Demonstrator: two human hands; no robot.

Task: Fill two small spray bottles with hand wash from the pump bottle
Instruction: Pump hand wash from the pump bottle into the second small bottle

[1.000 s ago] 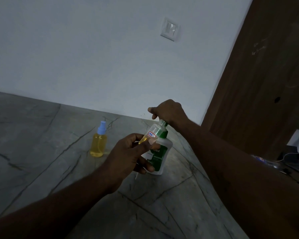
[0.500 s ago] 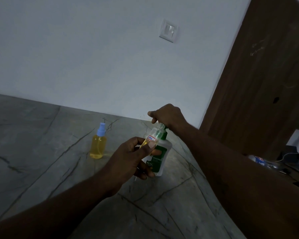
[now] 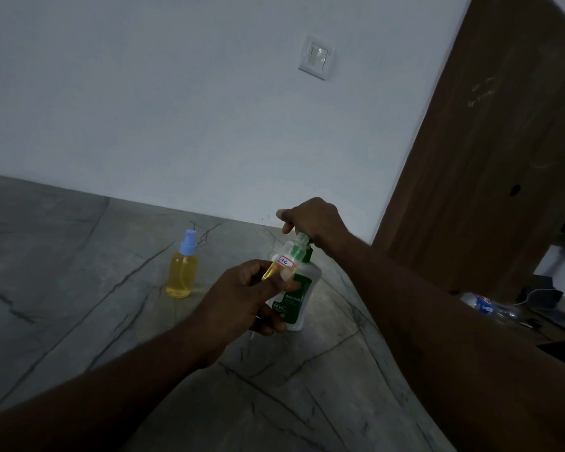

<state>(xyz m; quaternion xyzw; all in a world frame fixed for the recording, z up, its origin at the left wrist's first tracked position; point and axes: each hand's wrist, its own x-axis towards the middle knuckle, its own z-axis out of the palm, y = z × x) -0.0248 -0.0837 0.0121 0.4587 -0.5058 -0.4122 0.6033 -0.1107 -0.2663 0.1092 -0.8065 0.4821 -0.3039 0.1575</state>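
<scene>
Though dim, "ORIGINAL" on pump bottle (image 3: 304, 301)

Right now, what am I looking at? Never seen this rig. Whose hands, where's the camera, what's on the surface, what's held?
No machine here: a person works with two bare hands, filmed by one camera worn on the head, looking forward and down. The left hand holds a small spray bottle, uncapped, partly filled with yellow liquid and tilted toward the pump head. The right hand grips the top of the pump bottle, which stands on the grey stone surface. A second spray bottle, blue-capped and full of yellow liquid, stands apart to the left.
</scene>
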